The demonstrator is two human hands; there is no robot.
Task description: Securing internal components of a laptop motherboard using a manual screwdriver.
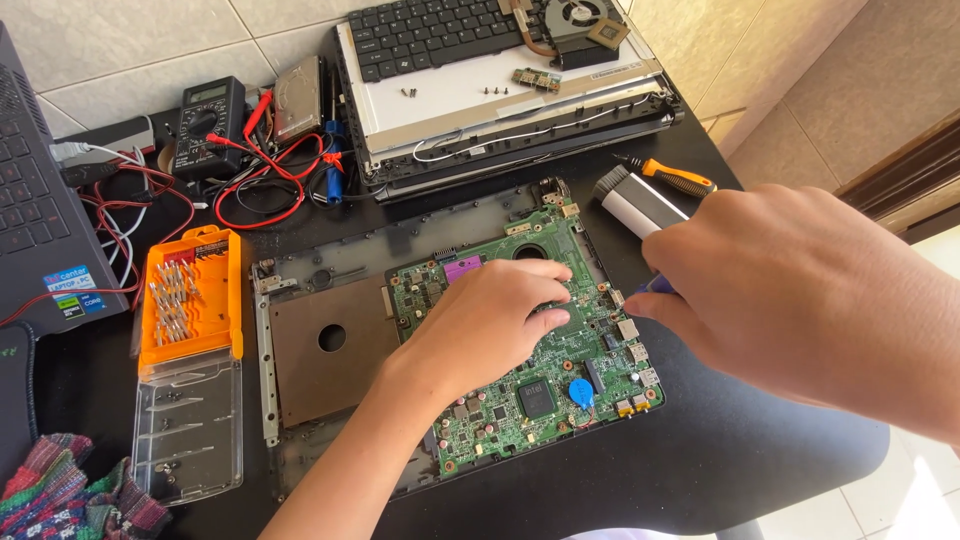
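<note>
- A person leans over a black table [760,470], both bare hands on a green laptop motherboard [520,385] that sits in the dark bottom shell of a laptop [330,345], near the table's middle;
- The left hand [495,320] lies flat on the board's centre, fingers bent and pressing down, grasping nothing;
- The right hand [790,290] is curled tight around a small blue-tipped tool [655,285], only its tip showing at the board's right edge; what kind of tool cannot be told;
- A round blue button cell [581,392] sits near the board's lower right corner, a purple rectangular socket [462,267] at its upper left;
- Left of the shell stands an orange bit case [190,300] with its clear lid [187,425] folded open below it;
- At the far left, a dark laptop [40,230] carries small blue and white rectangular stickers [72,290] on its lower corner;
- Behind, a black multimeter [205,120] lies amid red and black leads, beside a bare hard drive [297,97];
- A stripped screen panel and keyboard [450,60] rest at the table's back; an orange-handled screwdriver [675,177] and a grey-and-white brush [632,198] lie just right of them;
- A striped cloth [70,495] bunches at the lower left corner.
</note>
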